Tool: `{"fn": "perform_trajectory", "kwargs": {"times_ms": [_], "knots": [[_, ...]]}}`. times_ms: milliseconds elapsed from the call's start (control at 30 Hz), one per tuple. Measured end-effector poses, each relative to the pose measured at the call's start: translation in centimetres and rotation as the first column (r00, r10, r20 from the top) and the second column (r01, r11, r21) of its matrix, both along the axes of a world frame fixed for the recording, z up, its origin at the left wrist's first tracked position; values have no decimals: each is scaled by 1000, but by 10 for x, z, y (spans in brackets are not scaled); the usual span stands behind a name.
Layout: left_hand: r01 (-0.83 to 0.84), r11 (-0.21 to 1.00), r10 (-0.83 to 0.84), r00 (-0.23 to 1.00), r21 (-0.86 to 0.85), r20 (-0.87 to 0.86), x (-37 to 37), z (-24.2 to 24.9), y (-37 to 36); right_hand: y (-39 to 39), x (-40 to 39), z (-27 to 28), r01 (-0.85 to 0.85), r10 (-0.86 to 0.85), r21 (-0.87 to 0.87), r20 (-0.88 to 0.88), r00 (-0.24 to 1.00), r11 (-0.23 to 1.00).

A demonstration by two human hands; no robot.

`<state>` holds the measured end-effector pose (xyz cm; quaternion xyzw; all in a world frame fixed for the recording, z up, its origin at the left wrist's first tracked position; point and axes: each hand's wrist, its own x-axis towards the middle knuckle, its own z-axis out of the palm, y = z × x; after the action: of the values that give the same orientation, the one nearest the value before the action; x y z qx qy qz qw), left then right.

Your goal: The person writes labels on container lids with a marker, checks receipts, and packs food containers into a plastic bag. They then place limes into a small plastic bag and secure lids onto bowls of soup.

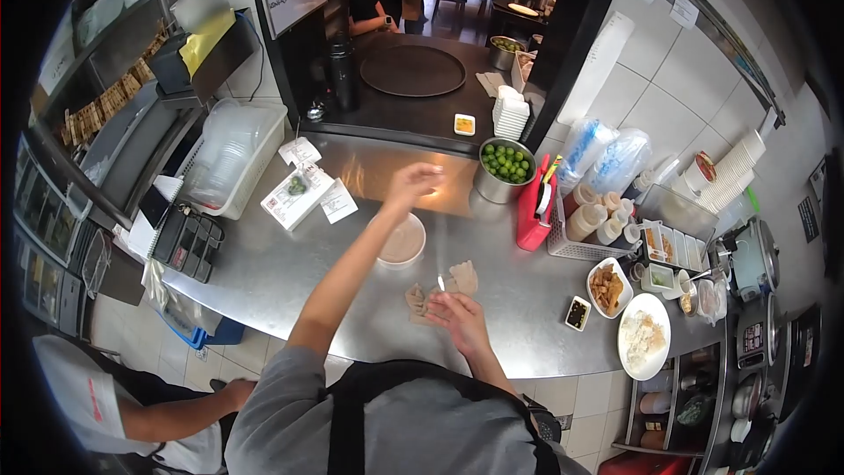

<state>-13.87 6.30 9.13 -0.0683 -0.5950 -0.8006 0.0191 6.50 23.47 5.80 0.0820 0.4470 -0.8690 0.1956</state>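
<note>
My left hand (413,183) is stretched forward over the steel counter (290,273), fingers loosely curled, hovering above and just past a white bowl (402,242) of brownish liquid; whether it holds anything is unclear. My right hand (457,317) rests close to my body on the counter, fingers pinching a small pale item by some brown crumpled pieces (462,279). A metal pot of green limes (505,167) stands to the right of my left hand.
A white plate of rice (643,339), a dish of fried food (607,286) and a small dark sauce dish (578,313) sit at the right. A red holder (532,211), sauce bottles (598,215), receipts (303,193) and a clear tub (233,158) surround the counter. Another person's arm (185,409) is lower left; someone stands beyond the pass-through.
</note>
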Motion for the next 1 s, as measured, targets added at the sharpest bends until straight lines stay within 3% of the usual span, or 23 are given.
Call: {"fn": "perform_trajectory", "kwargs": {"times_ms": [133, 233, 333, 400, 467, 533, 600, 633, 733, 833, 1000], "knots": [[-110, 993, 115, 983, -44, 146, -7, -28, -60, -46, -21, -25, -69, 66, 54, 57, 996, 996], [-70, 994, 84, 982, -83, 167, -19, -71, -85, -66, -34, -59, -55, 48, 76, 90, 995, 996], [101, 989, -97, 994, 105, -45, -49, -159, -105, -70, -40, -100, -54, 44, 76, 127, 991, 996], [153, 958, -85, 959, -241, 271, -35, -149, -107, -73, -53, -107, -67, 54, 94, 138, 989, 993], [232, 927, -157, 954, -295, 255, -31, -149, -112, -73, -62, -108, -91, 74, 127, 128, 989, 988], [444, 870, -344, 857, -213, 383, -40, -157, -118, -76, -67, -109, -93, 77, 191, 87, 993, 977], [517, 814, -360, 806, -263, 471, -31, -123, -117, -73, -71, -105, -85, 72, 256, 59, 996, 963], [558, 800, -436, 793, -219, 426, -45, -152, -120, -72, -69, -101, -86, 74, 267, 54, 996, 960], [541, 762, -393, 823, -356, 409, -51, -164, -122, -73, -67, -97, -75, 62, 282, 56, 997, 956], [367, 748, -232, 925, -552, 300, -49, -170, -124, -75, -63, -95, -64, 45, 323, 64, 997, 944], [347, 786, -259, 937, -513, 236, -56, -184, -126, -75, -65, -94, -84, 54, 308, 103, 993, 948]]}}
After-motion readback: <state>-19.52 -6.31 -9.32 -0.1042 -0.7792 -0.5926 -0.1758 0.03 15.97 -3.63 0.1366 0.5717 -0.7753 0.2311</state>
